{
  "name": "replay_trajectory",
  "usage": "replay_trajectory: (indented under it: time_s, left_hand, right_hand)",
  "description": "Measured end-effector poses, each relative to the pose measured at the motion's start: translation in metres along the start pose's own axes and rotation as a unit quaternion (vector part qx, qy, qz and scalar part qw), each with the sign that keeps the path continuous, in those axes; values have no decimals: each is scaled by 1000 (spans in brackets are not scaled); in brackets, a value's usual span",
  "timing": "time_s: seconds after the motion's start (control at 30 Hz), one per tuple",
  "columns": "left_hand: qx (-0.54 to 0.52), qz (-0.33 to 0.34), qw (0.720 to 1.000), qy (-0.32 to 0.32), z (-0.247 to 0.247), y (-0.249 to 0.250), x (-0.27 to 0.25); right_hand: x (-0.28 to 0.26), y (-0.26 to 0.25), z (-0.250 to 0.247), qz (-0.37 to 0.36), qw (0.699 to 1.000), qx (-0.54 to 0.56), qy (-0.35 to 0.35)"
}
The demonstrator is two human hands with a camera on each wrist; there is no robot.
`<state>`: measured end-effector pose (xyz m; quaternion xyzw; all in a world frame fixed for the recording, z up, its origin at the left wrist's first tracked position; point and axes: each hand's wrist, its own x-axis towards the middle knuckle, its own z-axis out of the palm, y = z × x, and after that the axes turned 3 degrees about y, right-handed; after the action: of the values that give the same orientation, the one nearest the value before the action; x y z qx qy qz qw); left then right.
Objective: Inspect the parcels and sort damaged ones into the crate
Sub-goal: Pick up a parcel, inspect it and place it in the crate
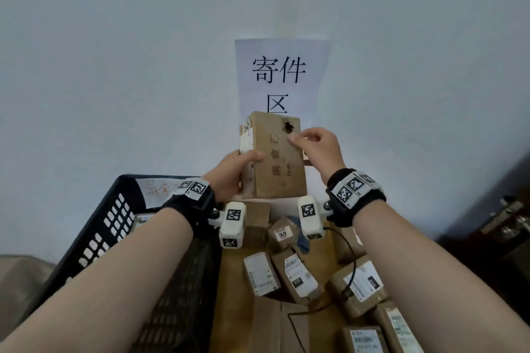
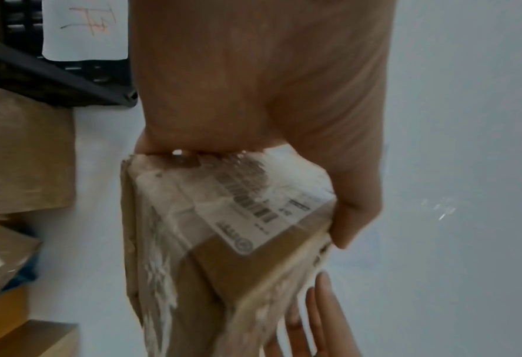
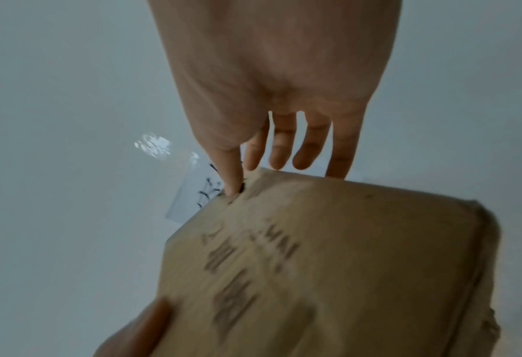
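A brown cardboard parcel (image 1: 272, 156) is held upright above the far end of the table: gripped low on its left edge by the left hand (image 1: 233, 173), while its upper right is pinched by the right hand (image 1: 317, 146) beside a torn hole (image 1: 288, 126). It is judged light, stiff but crushed and tape-slick, best held by both side edges, away from the tear. One labelled parcel is glimpsed inside the black crate (image 1: 114, 218) at near left.

Both forearms reach up from the lower corners toward frame centre; the left hand (image 1: 233, 170) grips the parcel (image 1: 274, 157), thumb across its front; the right hand (image 1: 319, 149) pinches its upper right edge.
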<state>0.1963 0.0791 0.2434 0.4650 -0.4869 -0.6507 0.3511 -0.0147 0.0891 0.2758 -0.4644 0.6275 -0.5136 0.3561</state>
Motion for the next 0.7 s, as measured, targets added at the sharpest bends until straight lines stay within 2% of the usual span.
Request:
replay_trajectory:
  time_s: [0.07, 0.17, 0.23, 0.5, 0.7]
  left_hand:
    - [-12, 16, 1000, -8, -12, 16, -9]
    - [-10, 39, 998, -40, -24, 37, -19]
    - [-9, 55, 998, -37, -27, 50, -25]
    - [31, 110, 993, 26, -32, 87, -35]
    - [35, 115, 990, 72, -36, 98, -41]
  right_hand:
    - [-3, -18, 3, 18, 999, 31, -21]
    - [-10, -41, 8, 48, 992, 48, -105]
    - [-13, -53, 12, 41, 989, 55, -127]
    - [-23, -85, 13, -56, 994, 42, -85]
    - [-44, -118, 8, -146, 987, -26, -54]
